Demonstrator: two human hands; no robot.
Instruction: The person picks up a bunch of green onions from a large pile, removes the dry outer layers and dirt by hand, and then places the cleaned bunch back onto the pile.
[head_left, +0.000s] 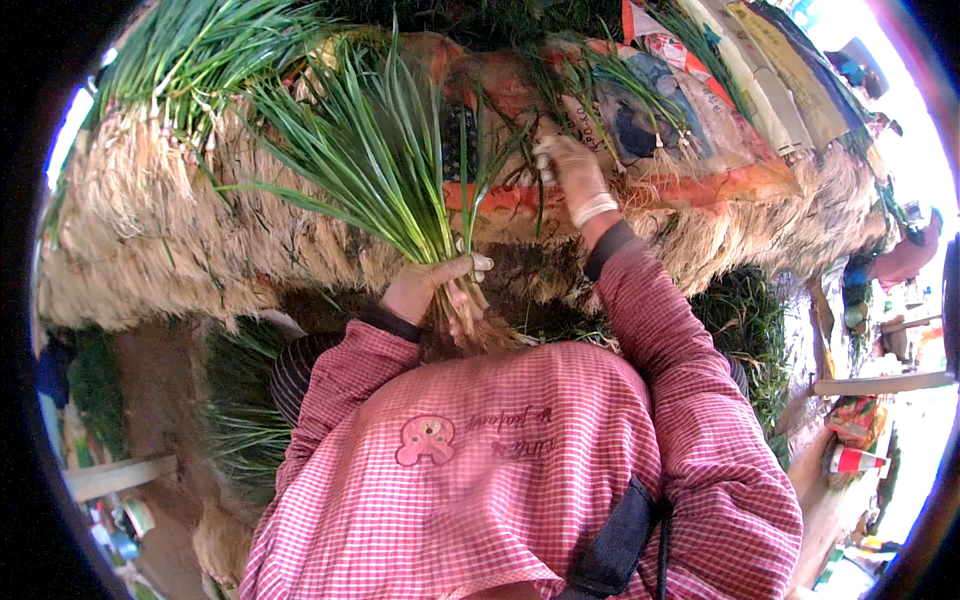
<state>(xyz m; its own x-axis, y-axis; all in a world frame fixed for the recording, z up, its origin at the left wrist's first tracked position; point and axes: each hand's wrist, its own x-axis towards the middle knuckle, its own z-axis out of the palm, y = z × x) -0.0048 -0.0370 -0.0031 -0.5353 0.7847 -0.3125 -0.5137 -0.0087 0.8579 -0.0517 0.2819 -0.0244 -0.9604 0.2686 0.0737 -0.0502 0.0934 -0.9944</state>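
My left hand [435, 284], in a thin pale glove, is closed round the lower stalks of a bunch of green onions [400, 185]. Their long leaves fan up and away from me, and the pinkish stem ends and roots hang below the fist, close to my chest. To the right, over a printed sack [690, 182], my right hand [572, 168] is gloved too. Its fingers are curled in beside dark, limp leaves [522, 160]; slight blur hides what they grip. A few loose green onions [640, 88] lie on the sack just beyond that hand.
A heap of green onions [215, 55] lies at the far left. Below the sack runs a thick bank of pale roots [330, 245]. More greens [250, 400] lie low at my left. At the right are a red-and-white cone [855, 460] and another person [908, 250].
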